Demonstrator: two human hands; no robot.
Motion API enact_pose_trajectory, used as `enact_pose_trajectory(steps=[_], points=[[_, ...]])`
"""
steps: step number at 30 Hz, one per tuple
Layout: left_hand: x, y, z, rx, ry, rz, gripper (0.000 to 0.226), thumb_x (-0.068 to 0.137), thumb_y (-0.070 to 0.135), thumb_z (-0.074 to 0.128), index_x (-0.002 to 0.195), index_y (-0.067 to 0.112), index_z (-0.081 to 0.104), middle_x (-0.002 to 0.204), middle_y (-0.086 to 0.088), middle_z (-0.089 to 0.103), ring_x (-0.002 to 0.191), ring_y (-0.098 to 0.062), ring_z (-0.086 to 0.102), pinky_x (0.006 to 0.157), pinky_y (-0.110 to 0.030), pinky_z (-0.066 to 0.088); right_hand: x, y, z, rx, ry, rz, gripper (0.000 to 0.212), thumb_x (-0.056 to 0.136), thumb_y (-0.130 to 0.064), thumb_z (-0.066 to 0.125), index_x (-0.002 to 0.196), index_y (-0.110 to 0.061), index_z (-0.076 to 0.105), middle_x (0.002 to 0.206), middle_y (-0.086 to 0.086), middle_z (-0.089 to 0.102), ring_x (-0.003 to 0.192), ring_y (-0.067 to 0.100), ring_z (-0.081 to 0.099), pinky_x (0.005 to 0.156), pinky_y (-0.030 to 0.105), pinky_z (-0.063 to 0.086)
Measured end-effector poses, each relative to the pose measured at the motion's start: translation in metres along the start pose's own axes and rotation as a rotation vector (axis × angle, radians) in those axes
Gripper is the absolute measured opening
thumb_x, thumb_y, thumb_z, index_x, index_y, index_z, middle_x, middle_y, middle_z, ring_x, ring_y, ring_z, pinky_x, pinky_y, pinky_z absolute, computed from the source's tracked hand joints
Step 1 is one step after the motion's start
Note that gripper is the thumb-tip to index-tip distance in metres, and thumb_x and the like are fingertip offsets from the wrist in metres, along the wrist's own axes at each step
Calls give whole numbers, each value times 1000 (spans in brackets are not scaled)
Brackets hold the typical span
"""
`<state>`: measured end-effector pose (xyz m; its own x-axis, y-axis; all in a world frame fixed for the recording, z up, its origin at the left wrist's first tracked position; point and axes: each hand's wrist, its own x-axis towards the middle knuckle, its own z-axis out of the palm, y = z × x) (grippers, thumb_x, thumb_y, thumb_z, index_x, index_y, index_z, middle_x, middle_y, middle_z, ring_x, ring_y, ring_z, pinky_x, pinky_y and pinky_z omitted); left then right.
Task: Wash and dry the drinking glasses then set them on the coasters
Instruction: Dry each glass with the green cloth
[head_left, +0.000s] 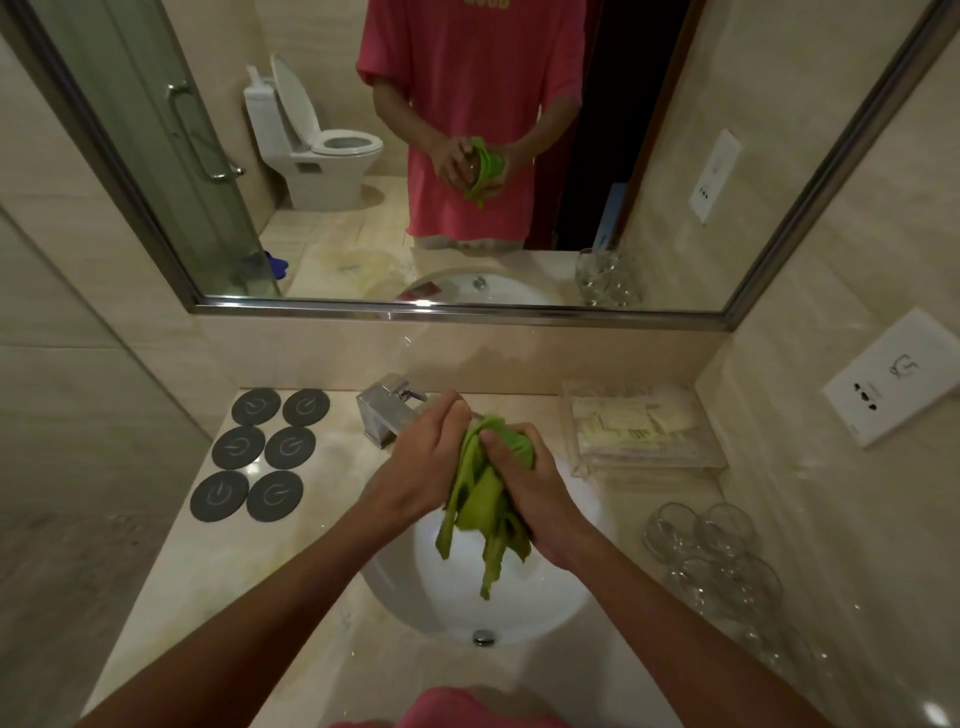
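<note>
Both of my arms reach up from the bottom of the frame over the white sink (545, 597). My left hand (426, 457) and my right hand (524, 483) meet in the middle, each squeezed tight around a green cloth (480, 499). I think a drinking glass sits inside the cloth, but I cannot tell for sure. More clear glasses (711, 556) stand together on the desk (218, 597) at the right of the frame. Six dark round coasters (260, 454) lie in two rows at the left of the frame, with nothing on them. A shiny tap (384, 410) sits just behind my hands. A clear tray of small packets (639, 426) is at the upper right.
</note>
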<state>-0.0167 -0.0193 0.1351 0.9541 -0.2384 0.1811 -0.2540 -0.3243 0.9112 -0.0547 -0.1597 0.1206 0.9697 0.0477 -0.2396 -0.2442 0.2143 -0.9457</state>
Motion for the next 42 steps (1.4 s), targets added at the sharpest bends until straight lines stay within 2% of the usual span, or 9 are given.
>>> enact_pose_trajectory(steps=[5, 10, 14, 17, 19, 23, 29, 35, 42], points=[[20, 5, -9, -84, -127, -633, 42, 102, 41, 31, 88, 12, 58, 77, -6, 57, 60, -18, 52, 54, -25, 42, 2, 15, -13, -638, -95, -503, 68, 79, -52, 77, 131, -32, 38, 129, -2, 48, 111, 9, 58, 90, 17, 50], [27, 1, -23, -172, -345, -924, 45, 100, 48, 37, 83, 14, 61, 61, -7, 57, 41, -21, 48, 43, -18, 35, 16, 25, -39, -1199, -159, -1001, 75, 87, -53, 64, 147, -22, 32, 146, 7, 27, 128, 30, 49, 94, 39, 56], [28, -1, -23, -163, -375, -905, 54, 98, 55, 40, 100, 8, 65, 62, -7, 61, 45, -20, 51, 45, -20, 36, 10, 30, -34, -953, -134, -824, 53, 100, -57, 43, 145, -30, 32, 144, 0, 32, 132, 19, 45, 97, 31, 51], [26, -6, -16, -137, -329, -743, 56, 90, 65, 49, 108, 14, 63, 83, -9, 66, 58, -19, 58, 52, -25, 44, 3, 29, -19, -532, 7, -491, 30, 100, -54, 46, 123, -35, 48, 114, 0, 56, 99, 15, 59, 84, 26, 48], [24, -10, -12, -104, -260, -544, 50, 83, 63, 63, 118, 27, 60, 99, -8, 68, 77, -17, 65, 60, -29, 52, 0, 25, -11, -258, 43, -287, 15, 99, -43, 53, 108, -31, 55, 94, -1, 62, 84, 14, 61, 73, 28, 50], [8, -10, 0, -308, -108, -471, 66, 79, 48, 79, 135, 30, 49, 108, -6, 67, 88, -16, 69, 62, -20, 56, -9, 18, -7, -35, 115, -181, 16, 105, -27, 50, 114, -15, 54, 96, 5, 65, 79, 6, 66, 65, 20, 52], [-5, -15, 19, -666, -27, -585, 47, 73, 41, 80, 103, 5, 75, 101, -16, 75, 94, -29, 73, 83, -40, 59, -8, 28, 0, -142, 178, -204, 19, 106, -32, 49, 119, -21, 57, 105, 5, 67, 94, 14, 69, 74, 26, 56], [-2, -24, 14, -617, -49, -478, 63, 72, 39, 87, 127, 19, 62, 118, -4, 72, 111, -25, 68, 96, -44, 55, -1, 23, -13, -324, 127, -229, 34, 100, -47, 49, 128, -29, 58, 112, -2, 68, 105, 19, 67, 91, 42, 57], [3, -19, 8, -841, -306, -552, 63, 90, 42, 72, 141, 17, 47, 138, -27, 54, 125, -46, 56, 101, -68, 43, 7, -1, -19, -314, 86, -240, 42, 99, -45, 50, 134, -23, 57, 110, -1, 71, 99, 16, 70, 83, 32, 58]])
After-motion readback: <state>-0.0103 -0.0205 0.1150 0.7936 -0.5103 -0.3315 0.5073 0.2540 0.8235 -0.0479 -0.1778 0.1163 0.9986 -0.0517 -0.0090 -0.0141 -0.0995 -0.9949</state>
